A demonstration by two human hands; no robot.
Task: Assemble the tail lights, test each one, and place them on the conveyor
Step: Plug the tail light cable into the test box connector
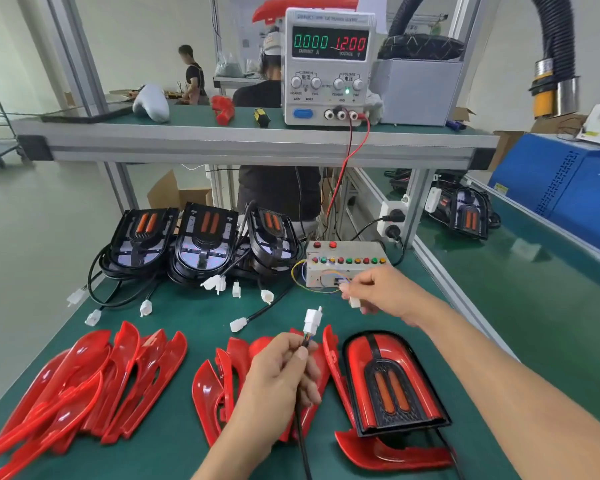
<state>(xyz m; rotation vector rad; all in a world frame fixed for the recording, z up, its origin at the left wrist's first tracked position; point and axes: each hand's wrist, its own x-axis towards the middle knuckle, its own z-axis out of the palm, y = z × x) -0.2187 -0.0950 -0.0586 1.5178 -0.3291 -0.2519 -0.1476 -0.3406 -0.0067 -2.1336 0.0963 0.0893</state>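
An assembled red and black tail light (394,382) lies on the green bench at the right front. My left hand (278,382) grips its black cable just below the white plug (313,320), which points upward. My right hand (385,292) pinches a second white connector (354,301) in front of the grey test box (343,263) with its row of coloured buttons. The two connectors are apart. The power supply (329,67) on the shelf reads 0.000 A and 12.00 V.
Three black tail-light housings (205,237) with cables and white plugs stand at the back of the bench. Red covers lie in piles at the left front (84,386) and centre (222,379). The conveyor (520,271) at the right carries one finished light (468,213).
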